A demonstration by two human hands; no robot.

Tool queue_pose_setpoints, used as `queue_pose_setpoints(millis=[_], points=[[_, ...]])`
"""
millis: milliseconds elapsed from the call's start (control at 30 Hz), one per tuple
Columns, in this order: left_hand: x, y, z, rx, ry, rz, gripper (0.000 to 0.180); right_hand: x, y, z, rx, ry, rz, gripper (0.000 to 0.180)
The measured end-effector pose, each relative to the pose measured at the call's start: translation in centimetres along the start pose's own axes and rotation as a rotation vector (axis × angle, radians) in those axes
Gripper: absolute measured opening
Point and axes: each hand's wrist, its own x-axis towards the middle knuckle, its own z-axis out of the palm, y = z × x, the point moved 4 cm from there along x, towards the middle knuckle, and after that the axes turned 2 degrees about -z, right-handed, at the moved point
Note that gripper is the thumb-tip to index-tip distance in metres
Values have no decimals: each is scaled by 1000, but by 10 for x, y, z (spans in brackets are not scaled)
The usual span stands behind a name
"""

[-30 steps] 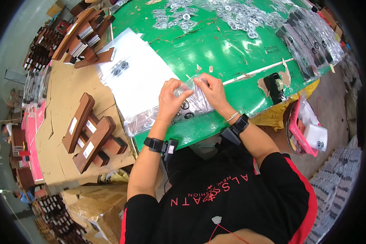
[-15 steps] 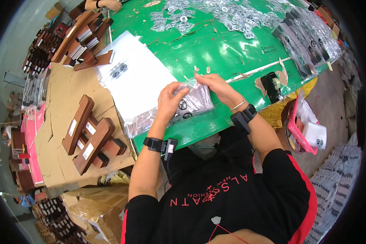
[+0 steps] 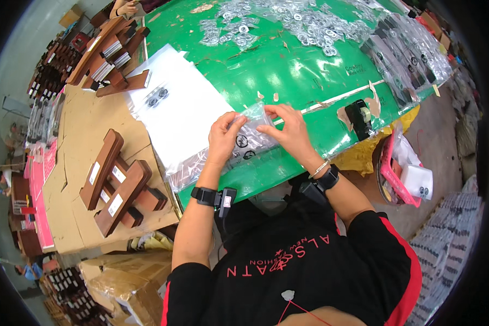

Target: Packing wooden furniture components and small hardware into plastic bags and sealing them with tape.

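Closest in, the person in a black top with red lettering leans over the near edge of the green table (image 3: 288, 70), a black band on each wrist. The left hand (image 3: 223, 138) and right hand (image 3: 288, 127) meet over a small clear plastic bag (image 3: 249, 136) held just above the table edge. Each hand pinches the bag's upper rim between thumb and fingertips, the left at the left corner, the right at the right, with the remaining fingers curled. Dark round marks show through the bag's film; what lies inside is too small to tell.

Just left of the hands, a stack of larger clear bags (image 3: 179, 114) lies partly on the table, a pair of small dark round parts (image 3: 157, 98) resting near its far end. Further left, on flattened brown cardboard (image 3: 76, 163), sit dark brown wooden blocks with white labels (image 3: 117, 185).

To the right, a black tape dispenser (image 3: 358, 117) stands on the table near a strip of pale tape. Beyond it a pink plastic basket (image 3: 399, 174) rests on the floor.

At the far side, a spread of small clear packets with metal rings (image 3: 288, 22) covers the table.
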Motion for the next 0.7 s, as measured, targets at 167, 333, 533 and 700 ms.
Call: queue_pose_setpoints(millis=[167, 333, 533, 700], points=[[0, 7, -2, -206, -34, 19, 17, 21, 4, 17, -67, -110, -99, 37], [-1, 8, 1, -247, 13, -50, 18, 18, 32, 50, 403, -335, 134, 33], [1, 4, -1, -109, -5, -54, 15, 15, 32, 54, 439, -336, 153, 34], [2, -2, 2, -190, -8, -84, 15, 12, 30, 37, 472, -324, 78, 72]])
